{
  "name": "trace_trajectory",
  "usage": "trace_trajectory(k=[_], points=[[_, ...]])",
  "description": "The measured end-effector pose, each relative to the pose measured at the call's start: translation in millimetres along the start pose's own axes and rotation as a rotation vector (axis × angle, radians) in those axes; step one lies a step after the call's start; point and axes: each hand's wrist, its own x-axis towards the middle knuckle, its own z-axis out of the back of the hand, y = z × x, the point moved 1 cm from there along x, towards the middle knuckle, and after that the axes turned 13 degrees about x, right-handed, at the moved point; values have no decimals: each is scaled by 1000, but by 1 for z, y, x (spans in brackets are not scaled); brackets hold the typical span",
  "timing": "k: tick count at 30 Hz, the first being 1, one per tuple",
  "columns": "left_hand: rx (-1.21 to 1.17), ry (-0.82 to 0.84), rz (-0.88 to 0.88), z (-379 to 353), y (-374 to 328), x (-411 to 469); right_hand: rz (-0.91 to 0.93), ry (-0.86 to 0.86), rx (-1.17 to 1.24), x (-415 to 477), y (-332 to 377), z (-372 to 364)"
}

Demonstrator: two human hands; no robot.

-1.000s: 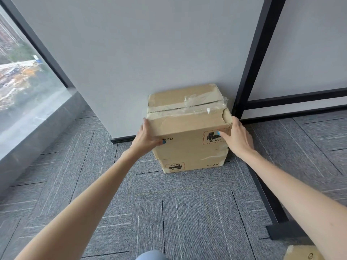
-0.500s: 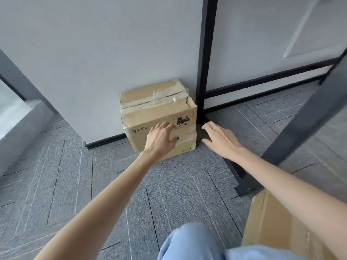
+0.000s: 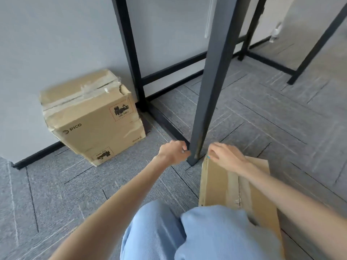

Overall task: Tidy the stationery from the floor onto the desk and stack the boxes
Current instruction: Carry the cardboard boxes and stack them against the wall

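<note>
A taped PICO cardboard box (image 3: 97, 126) sits on another carton against the grey wall, with no hand on it. A second, flatter cardboard box (image 3: 221, 184) lies on the carpet at the lower right, partly hidden by my knees. My right hand (image 3: 225, 156) hovers at this box's far left corner, fingers bent down, fingertips touching the edge. My left hand (image 3: 173, 152) is just left of the desk leg (image 3: 210, 91), fingers loosely curled and holding nothing.
Black desk frame bars (image 3: 169, 121) run along the floor between the two boxes. More desk legs (image 3: 317, 44) stand at the far right. My blue-trousered knees (image 3: 197, 231) fill the bottom centre. Grey carpet (image 3: 56, 194) spreads to the left.
Both hands left the PICO box and moved right and toward me. The view swung right, bringing the second box and desk leg into sight. My right hand now touches that second box.
</note>
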Motion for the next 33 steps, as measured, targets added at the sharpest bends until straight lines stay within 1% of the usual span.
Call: trace_trajectory(k=[5,7,9,13,18,20,22,24,26,29,33], points=[[20,130,-60,-26,-39,8,-212,-21,84,-50,-46,-17],[40,181,-80,-39,-50,8,-248,-28,101,-69,-60,-25],[45,197,-80,-49,-57,9,-251,-29,90,-84,-72,-30],[3,193,-9,-75,-72,19,-248,-89,46,-100,-100,-44],[-82,116,116,-114,-103,24,-245,-249,2,-116,-149,-69],[-131,92,166,-128,-114,25,-308,-282,26,-125,-164,-78],[-181,63,211,-136,-122,24,-414,-316,187,-133,-174,-85],[-245,11,251,-143,-126,20,-527,-319,460,-139,-181,-89],[-331,-39,278,-146,-127,13,-630,-295,666,-147,-181,-91],[-424,-56,298,-144,-130,-2,-709,-273,806,-155,-180,-94],[-562,-28,290,-141,-133,-18,-737,-267,938,-156,-177,-100]])
